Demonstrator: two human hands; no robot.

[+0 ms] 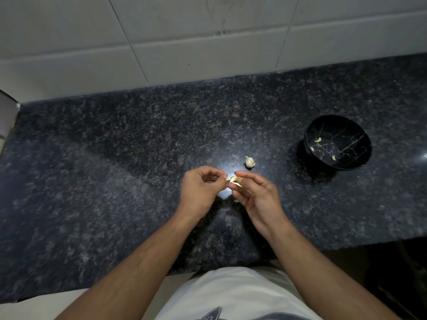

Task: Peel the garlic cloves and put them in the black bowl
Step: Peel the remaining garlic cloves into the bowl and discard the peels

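Above the middle of the dark granite counter, my right hand [255,192] pinches a pale garlic clove [233,179] between thumb and fingers. A strip of papery skin hangs from the clove. My left hand [199,189] pinches the skin at the clove's left end with its fingertips. Just beyond my hands, the rest of the garlic bulb [249,161] sits on the counter. The black bowl [360,158], veined with thin pale lines, stands to the right and holds three peeled cloves [318,139].
The granite counter [115,169] runs left to right, backed by a white tiled wall [184,38]. Its front edge lies close to my body, and the floor drops away dark at the lower right. A pale panel stands at the far left end.
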